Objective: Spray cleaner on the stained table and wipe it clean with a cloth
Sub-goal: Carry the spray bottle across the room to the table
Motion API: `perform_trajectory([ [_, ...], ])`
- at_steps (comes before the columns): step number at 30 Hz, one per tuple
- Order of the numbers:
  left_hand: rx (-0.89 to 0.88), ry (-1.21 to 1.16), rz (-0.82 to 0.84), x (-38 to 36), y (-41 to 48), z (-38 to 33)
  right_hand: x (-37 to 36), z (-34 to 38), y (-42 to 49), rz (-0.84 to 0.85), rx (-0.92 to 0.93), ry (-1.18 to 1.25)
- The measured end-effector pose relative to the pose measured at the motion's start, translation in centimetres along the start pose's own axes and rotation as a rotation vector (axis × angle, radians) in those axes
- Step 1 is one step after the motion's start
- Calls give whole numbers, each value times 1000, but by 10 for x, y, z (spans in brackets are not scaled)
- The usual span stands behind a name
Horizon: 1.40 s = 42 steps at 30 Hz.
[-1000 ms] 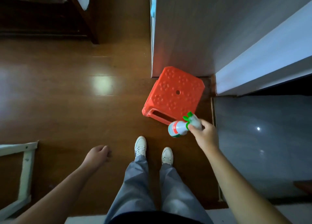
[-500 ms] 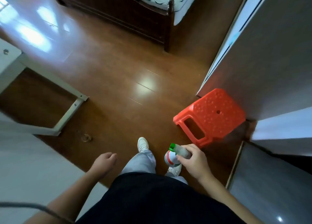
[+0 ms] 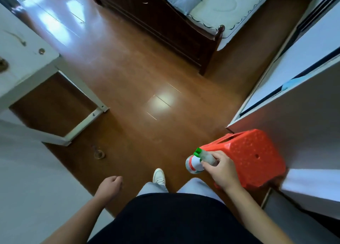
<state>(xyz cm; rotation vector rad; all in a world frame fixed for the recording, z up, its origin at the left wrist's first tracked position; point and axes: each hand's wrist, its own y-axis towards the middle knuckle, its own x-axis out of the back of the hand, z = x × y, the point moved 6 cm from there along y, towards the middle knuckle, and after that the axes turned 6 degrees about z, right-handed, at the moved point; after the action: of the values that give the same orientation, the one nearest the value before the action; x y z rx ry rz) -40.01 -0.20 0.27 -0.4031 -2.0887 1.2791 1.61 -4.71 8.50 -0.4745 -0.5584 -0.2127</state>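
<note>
You've got the spray bottle (image 3: 195, 163) in your right hand (image 3: 223, 171), fingers wrapped round its neck just below the green nozzle. It hangs tilted over the wooden floor (image 3: 139, 81), in front of your right leg. Your left hand (image 3: 110, 186) is loose at your side, fingers lightly curled, nothing in it.

The white table (image 3: 24, 59) is way over at the left edge of the floor, well apart from the bottle, and there are brown marks on top near its corner. Its white leg frame (image 3: 83, 91) comes down to the floor under that corner. A small clear thing (image 3: 99, 154) sits on the floor near the foot of the frame, between you and the table, but it's too blurry to say what it is.

Just beside your right hand there's a red plastic stool (image 3: 257, 157), up against the side of a white wardrobe (image 3: 294, 129). Your hand overlaps the stool, so I can't tell if they touch. Something light blue (image 3: 290, 83) pokes out at the wardrobe's front edge, and I can't tell if it's a cloth. A dark wooden bed (image 3: 165, 22) with a pale mattress stands at the far side of the floor. One white shoe (image 3: 159, 176) shows below you.
</note>
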Motion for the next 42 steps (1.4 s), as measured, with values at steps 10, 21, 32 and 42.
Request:
perform_trajectory([
  [10, -178, 20, 5, 47, 56, -168, 28, 30, 125, -27, -77, -25],
  [21, 125, -332, -201, 113, 84, -179, 4, 163, 351, 371, 211, -217],
  [32, 235, -523, -206, 189, 164, -252, -34, 258, 516, 349, 212, -178],
  [42, -55, -386, -135, 341, 282, -462, -10, 348, 632, 182, 149, -144],
])
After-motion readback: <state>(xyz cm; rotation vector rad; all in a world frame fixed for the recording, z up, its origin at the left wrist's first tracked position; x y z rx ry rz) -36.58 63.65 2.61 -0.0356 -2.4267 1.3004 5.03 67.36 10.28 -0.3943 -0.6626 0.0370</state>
